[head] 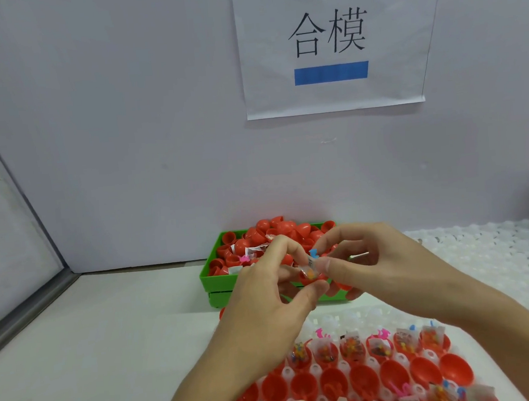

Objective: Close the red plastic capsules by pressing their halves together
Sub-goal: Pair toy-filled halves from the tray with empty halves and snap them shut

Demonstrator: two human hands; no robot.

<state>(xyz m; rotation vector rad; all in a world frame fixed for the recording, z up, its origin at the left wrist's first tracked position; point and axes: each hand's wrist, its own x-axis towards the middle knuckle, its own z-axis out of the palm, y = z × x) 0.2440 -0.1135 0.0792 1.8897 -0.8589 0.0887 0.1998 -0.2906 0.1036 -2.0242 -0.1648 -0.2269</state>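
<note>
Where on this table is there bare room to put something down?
The widest bare patch is the white tabletop left of the green bin, reaching the metal frame. It is crowded elsewhere: the tray of red capsule halves fills the near right, clear trays the far right, and both hands work between bin and tray.

Probably a small assembly workstation: a partition wall sign (329,41), a green bin (219,280) of red capsule halves (260,226).

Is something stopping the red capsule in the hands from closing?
Possibly: a clear packet of small toys with a blue piece pokes up out of the red capsule half held between the left hand and the right hand.
</note>
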